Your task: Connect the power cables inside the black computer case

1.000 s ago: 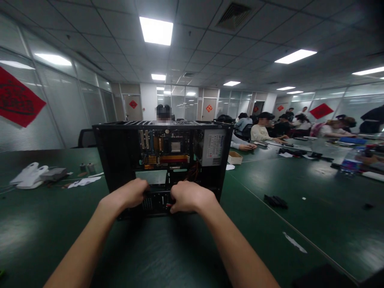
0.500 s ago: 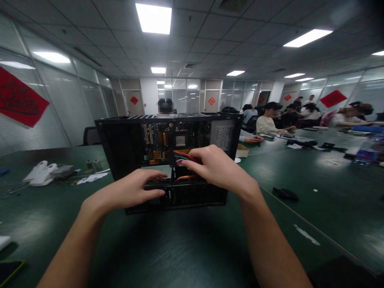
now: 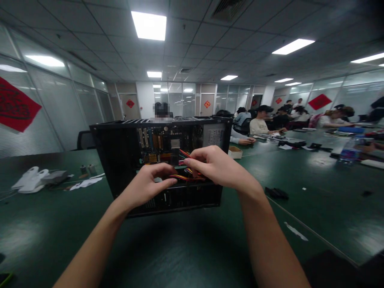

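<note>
An open black computer case [image 3: 120, 160] lies on its side on the green table [image 3: 180, 248], showing the motherboard [image 3: 159, 144] and the power supply [image 3: 213, 137]. My right hand [image 3: 220, 166] reaches into the case and pinches a bundle of red, yellow and orange cables [image 3: 186, 176]. My left hand [image 3: 147, 186] is just in front of the case's opening, fingers curled and touching the same cables near the lower bay.
White gloves and small parts [image 3: 39, 180] lie on the table at the left. A small black part [image 3: 277, 193] and a white scrap [image 3: 295, 231] lie to the right. Several people sit at tables at the back right. A chair [image 3: 85, 140] stands behind the case.
Both hands rose from the case's lower front edge into the opening. My right hand took hold of the coloured cables, and my left hand moved up to them.
</note>
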A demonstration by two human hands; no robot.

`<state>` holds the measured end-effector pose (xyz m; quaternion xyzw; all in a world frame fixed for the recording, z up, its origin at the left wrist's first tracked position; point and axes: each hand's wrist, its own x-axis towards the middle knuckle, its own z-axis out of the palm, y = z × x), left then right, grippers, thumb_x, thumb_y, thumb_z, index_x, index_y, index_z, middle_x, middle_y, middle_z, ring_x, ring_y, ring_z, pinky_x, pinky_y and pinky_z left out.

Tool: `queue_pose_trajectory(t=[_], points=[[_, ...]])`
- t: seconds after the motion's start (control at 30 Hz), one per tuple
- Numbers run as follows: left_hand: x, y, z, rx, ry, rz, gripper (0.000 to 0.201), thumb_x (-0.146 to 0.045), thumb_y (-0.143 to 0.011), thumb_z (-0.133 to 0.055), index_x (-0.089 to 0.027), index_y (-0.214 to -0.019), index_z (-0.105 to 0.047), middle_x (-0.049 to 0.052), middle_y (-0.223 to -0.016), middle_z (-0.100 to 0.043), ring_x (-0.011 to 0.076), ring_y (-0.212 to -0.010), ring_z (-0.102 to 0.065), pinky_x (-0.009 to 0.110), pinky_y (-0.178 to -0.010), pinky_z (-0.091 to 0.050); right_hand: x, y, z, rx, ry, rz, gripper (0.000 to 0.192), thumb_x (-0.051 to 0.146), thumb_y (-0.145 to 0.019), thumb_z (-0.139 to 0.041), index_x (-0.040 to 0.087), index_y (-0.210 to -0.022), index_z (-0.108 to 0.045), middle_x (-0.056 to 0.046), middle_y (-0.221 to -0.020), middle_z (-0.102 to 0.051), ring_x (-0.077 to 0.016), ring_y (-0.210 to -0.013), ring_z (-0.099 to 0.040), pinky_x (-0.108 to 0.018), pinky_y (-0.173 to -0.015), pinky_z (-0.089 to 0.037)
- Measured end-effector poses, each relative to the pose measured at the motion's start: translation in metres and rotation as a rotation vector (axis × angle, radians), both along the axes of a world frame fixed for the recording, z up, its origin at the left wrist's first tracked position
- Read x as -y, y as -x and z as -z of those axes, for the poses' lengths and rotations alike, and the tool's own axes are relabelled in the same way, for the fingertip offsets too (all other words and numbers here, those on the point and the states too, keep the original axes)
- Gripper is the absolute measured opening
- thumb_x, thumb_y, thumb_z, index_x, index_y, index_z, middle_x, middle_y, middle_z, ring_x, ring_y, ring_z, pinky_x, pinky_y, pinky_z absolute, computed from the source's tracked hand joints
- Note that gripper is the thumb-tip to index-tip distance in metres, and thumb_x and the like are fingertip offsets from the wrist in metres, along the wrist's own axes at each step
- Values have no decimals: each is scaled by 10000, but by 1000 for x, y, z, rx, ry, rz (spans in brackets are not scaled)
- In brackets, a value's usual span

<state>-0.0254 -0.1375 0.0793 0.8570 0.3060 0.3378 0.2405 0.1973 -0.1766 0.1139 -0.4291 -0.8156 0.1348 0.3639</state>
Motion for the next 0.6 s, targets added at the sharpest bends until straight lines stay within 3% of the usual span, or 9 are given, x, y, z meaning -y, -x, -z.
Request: queue_pose_trajectory(t=[0.2, 0.4, 0.6], points=[[0, 1, -1, 266, 60, -24, 464, -310, -771, -722, -155, -1180, -567, 51, -923, -719, 195, -855, -687, 356, -826, -573, 0, 9, 2, -25, 66, -48, 353, 380, -933, -503, 138, -707, -627, -1, -611, -604, -93, -524, -504, -229, -510, -307], [10, -1, -4, 205, -92, -84, 556, -309, -790, -703, -177, -1297, -516, 44, -961, -704, 189, -901, -675, 349, -866, -562, -1, 20, 6, -38, 13, -73, 327, 333, -941, -490, 140, -713, -622, 7, -614, -596, -90, -548, -507, -228, -549, -320], [15, 3, -7, 88, -241, -169, 587, -345, -805, -683, -190, -1339, -495, 30, -902, -705, 183, -811, -673, 287, -714, -565, -5, 27, 8, -56, -41, -49, 334, 348, -932, -509, 146, -675, -575, 27, -598, -540, -86, -567, -463, -231, -541, -285]])
